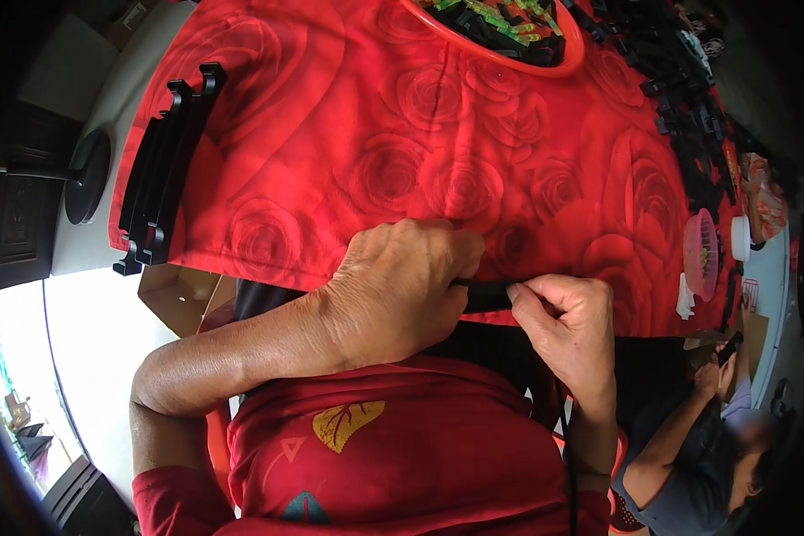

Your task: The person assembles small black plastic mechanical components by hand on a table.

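Between my two hands, at the near edge of the table, is a black strip-like part (489,297), partly hidden by my fingers. My left hand (406,281) is closed around its left end, back of the hand upward. On its right end, my right hand (565,320) pinches it between thumb and fingers. Both hands are close together in front of my body. Several long, slightly curved black plastic pieces with hooked ends (171,165) lie side by side at the table's left edge.
A rose-patterned red cloth (330,161) covers the table. At the far side stands an orange-red basin (509,62) with green and black pieces. Black parts (688,107) pile up along the right, near a pink basket (703,255). Another person's arm (674,438) is at the lower right.
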The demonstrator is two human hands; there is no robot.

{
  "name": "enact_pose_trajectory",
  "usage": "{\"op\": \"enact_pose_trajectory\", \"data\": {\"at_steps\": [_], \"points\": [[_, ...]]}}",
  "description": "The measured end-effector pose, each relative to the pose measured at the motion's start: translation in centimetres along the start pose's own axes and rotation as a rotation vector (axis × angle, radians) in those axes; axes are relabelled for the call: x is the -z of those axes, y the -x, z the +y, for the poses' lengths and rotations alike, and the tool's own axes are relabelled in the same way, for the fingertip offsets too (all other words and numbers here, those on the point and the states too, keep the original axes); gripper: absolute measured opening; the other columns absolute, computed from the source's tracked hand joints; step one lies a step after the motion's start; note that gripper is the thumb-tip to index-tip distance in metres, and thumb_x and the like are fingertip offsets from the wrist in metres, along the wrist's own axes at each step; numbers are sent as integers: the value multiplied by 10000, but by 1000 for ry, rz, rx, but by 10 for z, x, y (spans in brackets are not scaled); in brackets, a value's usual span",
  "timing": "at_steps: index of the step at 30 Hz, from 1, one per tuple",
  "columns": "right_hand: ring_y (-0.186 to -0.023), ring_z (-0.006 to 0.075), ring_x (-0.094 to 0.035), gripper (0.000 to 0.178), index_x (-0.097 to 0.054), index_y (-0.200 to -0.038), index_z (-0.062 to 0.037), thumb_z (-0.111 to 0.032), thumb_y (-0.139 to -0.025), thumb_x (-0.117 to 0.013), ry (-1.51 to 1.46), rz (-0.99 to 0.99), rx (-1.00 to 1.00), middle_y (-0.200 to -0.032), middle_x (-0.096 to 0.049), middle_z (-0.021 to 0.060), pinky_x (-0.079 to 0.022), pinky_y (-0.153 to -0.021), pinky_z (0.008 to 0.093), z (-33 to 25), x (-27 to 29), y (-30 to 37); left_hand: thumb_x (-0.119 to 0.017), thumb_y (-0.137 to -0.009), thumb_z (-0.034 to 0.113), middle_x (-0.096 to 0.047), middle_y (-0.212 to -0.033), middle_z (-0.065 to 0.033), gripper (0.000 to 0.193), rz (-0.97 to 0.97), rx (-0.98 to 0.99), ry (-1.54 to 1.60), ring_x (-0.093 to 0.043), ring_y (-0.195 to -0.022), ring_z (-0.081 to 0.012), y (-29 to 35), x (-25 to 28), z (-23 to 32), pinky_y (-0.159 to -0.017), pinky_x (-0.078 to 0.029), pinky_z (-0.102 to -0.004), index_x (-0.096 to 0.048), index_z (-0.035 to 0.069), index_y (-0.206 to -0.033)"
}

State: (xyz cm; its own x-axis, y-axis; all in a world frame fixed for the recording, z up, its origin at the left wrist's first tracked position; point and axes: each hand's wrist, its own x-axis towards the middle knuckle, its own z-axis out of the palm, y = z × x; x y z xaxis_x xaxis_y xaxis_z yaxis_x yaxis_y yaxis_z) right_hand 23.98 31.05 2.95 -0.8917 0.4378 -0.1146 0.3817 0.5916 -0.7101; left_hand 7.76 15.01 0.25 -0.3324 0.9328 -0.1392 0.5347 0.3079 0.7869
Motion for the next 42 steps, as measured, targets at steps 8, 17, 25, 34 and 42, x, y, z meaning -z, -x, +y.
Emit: {"op": "enact_pose_trajectory", "data": {"at_steps": [8, 17, 25, 34, 42], "points": [[-467, 86, -571, 86, -770, -833, 17, -20, -905, -739, -1, 9, 21, -570, -626, 105, -395, -467, 287, 0, 4, -9, -753, -869, 110, -691, -869, -153, 177, -45, 12, 67, -710, -802, -373, 9, -4, 9, -652, -525, -488, -626, 36, -968], [-494, 27, -533, 73, -776, -865, 27, -24, -901, -739, -54, -29, -17, -563, -627, 32, -377, -461, 256, 16, 11, -38, -738, -911, 46, -659, -984, -153, 187, 285, -199, 123, -731, -793, -337, 6, -27, 3, -633, -572, -429, -669, 42, -1085], [-489, 13, -493, 98, -763, -895, 33, 7, -953, -689, -251, -129, -95, -571, -573, -33, -338, -444, 235, 23, 14, -35, -730, -869, 48, -620, -1016, -96, 292, 234, -456, -263, -713, -804, -231, 17, -27, -5, -544, -578, -331, -713, 28, -1160], [-495, 7, -476, 109, -744, -913, 32, 16, -981, -661, -368, -180, -79, -605, -576, -48, -332, -442, 222, 33, 12, -38, -655, -826, 80, -593, -993, -160, 451, 140, -505, -381, -658, -882, -251, 13, -26, -1, -611, -612, -313, -624, -102, -1238], [-522, 7, -502, 113, -731, -933, 29, -3, -999, -646, -352, -168, -139, -617, -579, -40, -369, -455, 224, 24, 13, -36, -653, -838, 14, -547, -991, -128, 554, 117, -438, -480, -631, -846, -197, 10, -26, 6, -514, -550, -267, -622, -91, -1381]]}}
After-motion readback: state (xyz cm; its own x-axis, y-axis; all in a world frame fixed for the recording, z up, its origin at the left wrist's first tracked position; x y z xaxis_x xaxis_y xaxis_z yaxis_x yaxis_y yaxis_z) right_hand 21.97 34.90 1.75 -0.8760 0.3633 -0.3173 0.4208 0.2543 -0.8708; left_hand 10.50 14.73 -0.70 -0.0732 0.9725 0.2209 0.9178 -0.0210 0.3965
